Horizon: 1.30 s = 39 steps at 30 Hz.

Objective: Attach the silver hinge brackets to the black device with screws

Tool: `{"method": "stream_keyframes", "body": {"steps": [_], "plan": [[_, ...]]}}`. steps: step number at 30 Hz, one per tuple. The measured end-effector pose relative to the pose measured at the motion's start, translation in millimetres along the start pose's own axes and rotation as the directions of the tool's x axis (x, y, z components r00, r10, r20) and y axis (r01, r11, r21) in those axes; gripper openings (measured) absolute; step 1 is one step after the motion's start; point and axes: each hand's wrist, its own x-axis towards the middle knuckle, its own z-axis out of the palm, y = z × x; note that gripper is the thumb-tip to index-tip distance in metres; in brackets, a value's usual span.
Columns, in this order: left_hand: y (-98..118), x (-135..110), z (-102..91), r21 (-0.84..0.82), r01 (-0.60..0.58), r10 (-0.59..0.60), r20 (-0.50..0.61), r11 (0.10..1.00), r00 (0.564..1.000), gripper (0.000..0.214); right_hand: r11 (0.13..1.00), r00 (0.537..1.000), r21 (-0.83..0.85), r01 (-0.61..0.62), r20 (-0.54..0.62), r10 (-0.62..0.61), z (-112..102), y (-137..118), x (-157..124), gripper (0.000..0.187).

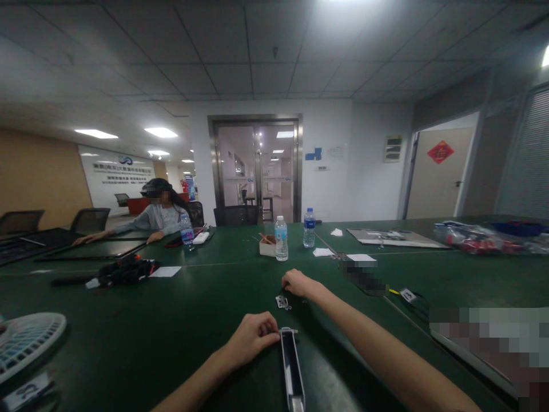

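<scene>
A long, narrow silver-edged housing (286, 366) with a dark inside lies on the green table in front of me, pointing away. At its far left corner, my left hand (254, 337) is closed, thumb and fingertips gripping the edge. A small thin metal piece (295, 331) sticks out at the far right corner. Beyond it, my right hand (297, 283) reaches down to the tabletop with its fingers closed; what they hold is hidden. Just below those fingers lie small metal parts (282, 302), too small to name.
Two water bottles (281, 240) and a small box (267, 247) stand ahead. A black tangled object (128, 272) and a white fan (30, 343) are left. Cables (407, 296) and plastic-wrapped items (480, 237) lie right. Another person (160, 217) sits across at the left.
</scene>
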Motion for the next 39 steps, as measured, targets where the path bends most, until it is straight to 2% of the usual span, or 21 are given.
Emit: {"method": "stream_keyframes", "body": {"steps": [5,10,14,17,20,25,31,34,39], "plan": [[-1.8,-0.6,-0.1,0.010,-0.032,0.032,-0.009,0.999,0.999,0.017,0.999,0.999,-0.007,-0.045,-0.010,0.044,-1.6,-1.6,-5.1,0.024],[1.9,-0.8,-1.4,0.025,-0.026,0.026,-0.006,0.999,1.000,0.017,0.986,0.986,0.001,-0.165,0.027,0.165,-3.4,-4.1,-5.0,0.022],[3.3,-1.4,-2.5,0.028,-0.017,0.016,0.012,0.999,1.000,0.020,0.964,0.961,0.035,-0.263,0.096,0.259,-4.6,-2.0,0.3,0.032],[4.1,-1.9,-3.2,0.024,-0.015,0.014,0.021,1.000,1.000,0.021,0.955,0.950,0.059,-0.292,0.137,0.282,-5.4,-0.4,4.0,0.039],[5.2,-2.0,-3.5,0.021,-0.019,0.018,0.024,1.000,1.000,0.020,0.955,0.949,0.076,-0.287,0.156,0.273,-6.1,-0.6,5.2,0.037],[4.7,-0.8,-3.2,0.030,0.013,-0.013,0.021,0.999,1.000,0.021,0.974,0.977,0.107,-0.198,0.108,0.186,-10.7,-3.4,-0.4,0.022],[3.6,-0.6,-3.2,0.004,-0.005,0.005,0.011,1.000,1.000,0.022,0.988,0.996,0.127,-0.087,-0.005,0.088,-33.6,-16.3,-36.1,0.028],[3.5,0.1,-3.4,-0.010,0.011,-0.011,0.001,1.000,1.000,0.023,0.982,0.998,0.176,0.062,-0.010,-0.061,-45.7,-30.5,-63.5,0.019],[-4.1,2.5,-2.2,-0.151,0.018,-0.021,-0.024,0.988,0.999,0.028,0.925,0.963,0.286,0.250,0.029,-0.269,-50.9,-59.6,-91.6,0.013]]}}
